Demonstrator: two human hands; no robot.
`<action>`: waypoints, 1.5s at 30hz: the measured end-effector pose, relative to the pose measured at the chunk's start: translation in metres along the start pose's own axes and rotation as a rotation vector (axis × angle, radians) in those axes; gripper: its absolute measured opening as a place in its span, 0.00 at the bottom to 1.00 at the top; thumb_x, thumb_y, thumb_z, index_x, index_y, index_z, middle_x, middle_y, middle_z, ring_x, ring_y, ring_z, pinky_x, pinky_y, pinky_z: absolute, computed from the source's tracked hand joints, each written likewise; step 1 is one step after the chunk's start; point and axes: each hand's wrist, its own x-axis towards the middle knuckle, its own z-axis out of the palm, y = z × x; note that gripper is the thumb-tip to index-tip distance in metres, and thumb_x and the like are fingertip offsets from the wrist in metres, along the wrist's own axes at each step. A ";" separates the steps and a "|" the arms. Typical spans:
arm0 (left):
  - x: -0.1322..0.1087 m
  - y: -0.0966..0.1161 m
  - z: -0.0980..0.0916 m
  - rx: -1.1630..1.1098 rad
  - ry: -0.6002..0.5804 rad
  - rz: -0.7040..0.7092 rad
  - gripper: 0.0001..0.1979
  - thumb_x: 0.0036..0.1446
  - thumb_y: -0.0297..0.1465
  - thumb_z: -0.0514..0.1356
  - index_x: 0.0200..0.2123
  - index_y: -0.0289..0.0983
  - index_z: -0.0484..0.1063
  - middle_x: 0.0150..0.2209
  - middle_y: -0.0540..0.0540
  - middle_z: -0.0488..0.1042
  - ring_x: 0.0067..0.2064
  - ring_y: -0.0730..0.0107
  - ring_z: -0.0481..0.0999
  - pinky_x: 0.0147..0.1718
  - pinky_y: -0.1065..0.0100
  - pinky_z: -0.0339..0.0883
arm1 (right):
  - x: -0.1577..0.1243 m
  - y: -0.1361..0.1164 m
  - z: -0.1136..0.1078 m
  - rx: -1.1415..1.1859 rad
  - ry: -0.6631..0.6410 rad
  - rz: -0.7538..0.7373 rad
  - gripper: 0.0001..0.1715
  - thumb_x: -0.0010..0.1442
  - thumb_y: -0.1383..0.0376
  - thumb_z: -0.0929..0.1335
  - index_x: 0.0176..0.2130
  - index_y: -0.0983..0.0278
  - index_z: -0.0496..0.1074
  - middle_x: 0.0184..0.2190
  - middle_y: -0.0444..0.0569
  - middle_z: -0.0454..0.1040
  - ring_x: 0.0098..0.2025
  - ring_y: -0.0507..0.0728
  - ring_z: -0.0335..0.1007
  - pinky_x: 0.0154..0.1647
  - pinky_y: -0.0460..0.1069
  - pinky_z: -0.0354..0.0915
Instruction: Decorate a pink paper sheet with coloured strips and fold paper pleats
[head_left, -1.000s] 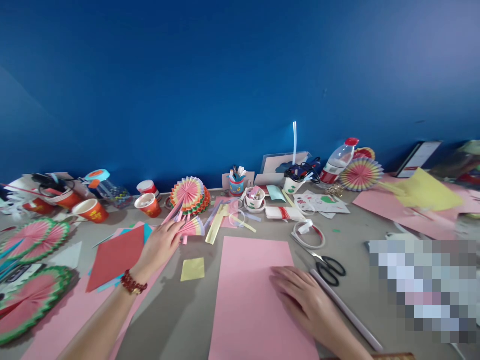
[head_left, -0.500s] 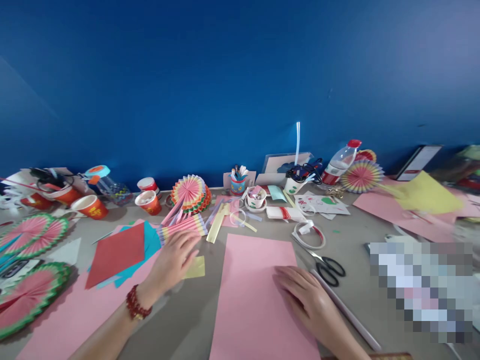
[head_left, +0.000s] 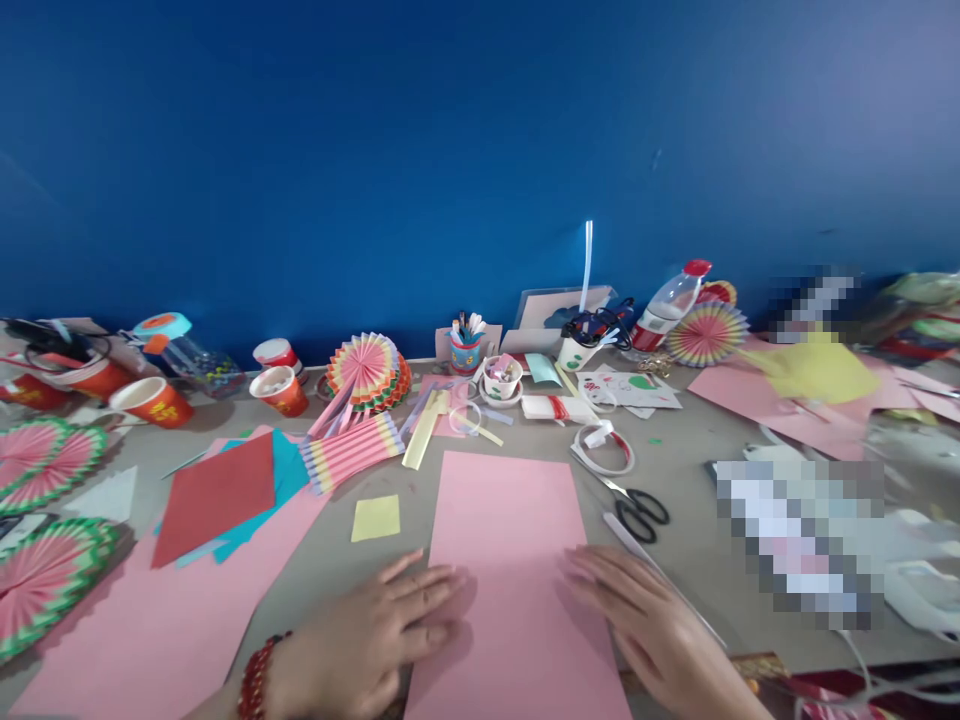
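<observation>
Blue wall: the wall (head_left: 420, 150) is deep, saturated blue and fills the upper half of the view, darkening toward the top.
Wall mark: a small mark (head_left: 656, 158) sits right of centre, perhaps a scuff, too blurred to be sure.
Grey tabletop: the tabletop (head_left: 686, 440) is matt and runs right up to the wall.
Light: a pale violet sheen (head_left: 892, 70) washes the wall's upper right; shadows on the tabletop are soft.

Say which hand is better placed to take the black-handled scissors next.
Right, I judge: the right hand is at the right edge of the pink paper sheet, with the scissors just beyond it. The left hand is at the opposite edge and would have to cross the sheet.
</observation>
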 end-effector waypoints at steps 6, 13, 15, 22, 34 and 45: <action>-0.011 -0.002 0.013 -0.020 0.008 -0.015 0.40 0.51 0.21 0.56 0.67 0.47 0.54 0.71 0.46 0.50 0.72 0.57 0.49 0.69 0.43 0.39 | -0.032 -0.028 -0.019 0.008 -0.080 -0.088 0.38 0.54 0.70 0.66 0.63 0.54 0.67 0.63 0.46 0.67 0.62 0.61 0.66 0.62 0.53 0.64; 0.006 0.000 0.021 -0.382 0.497 -0.383 0.12 0.68 0.32 0.50 0.39 0.41 0.74 0.37 0.47 0.79 0.40 0.65 0.77 0.43 0.68 0.70 | -0.006 -0.030 -0.002 0.276 0.271 0.206 0.14 0.66 0.66 0.63 0.47 0.60 0.76 0.43 0.52 0.81 0.45 0.58 0.78 0.46 0.46 0.72; 0.017 -0.005 0.018 -0.534 0.595 -0.581 0.18 0.70 0.39 0.49 0.31 0.39 0.71 0.28 0.49 0.74 0.31 0.67 0.73 0.32 0.71 0.68 | 0.012 -0.025 0.001 0.311 0.369 0.357 0.13 0.68 0.62 0.63 0.38 0.63 0.75 0.35 0.53 0.80 0.38 0.58 0.78 0.38 0.45 0.71; 0.044 -0.035 0.022 -0.715 0.751 -0.636 0.17 0.66 0.43 0.52 0.48 0.37 0.71 0.40 0.44 0.77 0.40 0.62 0.77 0.41 0.65 0.71 | 0.076 0.007 0.016 0.293 0.300 0.527 0.18 0.66 0.54 0.60 0.27 0.60 0.61 0.21 0.43 0.68 0.23 0.54 0.67 0.26 0.47 0.61; 0.058 0.015 0.007 0.287 0.315 -0.207 0.40 0.65 0.53 0.49 0.70 0.33 0.49 0.71 0.34 0.50 0.71 0.48 0.50 0.67 0.49 0.44 | 0.091 0.021 0.031 0.044 0.108 0.531 0.13 0.66 0.61 0.57 0.35 0.60 0.66 0.26 0.47 0.75 0.28 0.58 0.74 0.28 0.49 0.60; 0.069 0.000 0.033 0.161 0.270 -0.304 0.43 0.64 0.54 0.50 0.72 0.34 0.42 0.72 0.33 0.46 0.72 0.47 0.47 0.67 0.48 0.42 | 0.103 0.028 0.032 -0.282 0.017 0.459 0.26 0.66 0.66 0.58 0.60 0.63 0.67 0.33 0.50 0.81 0.28 0.59 0.78 0.25 0.49 0.63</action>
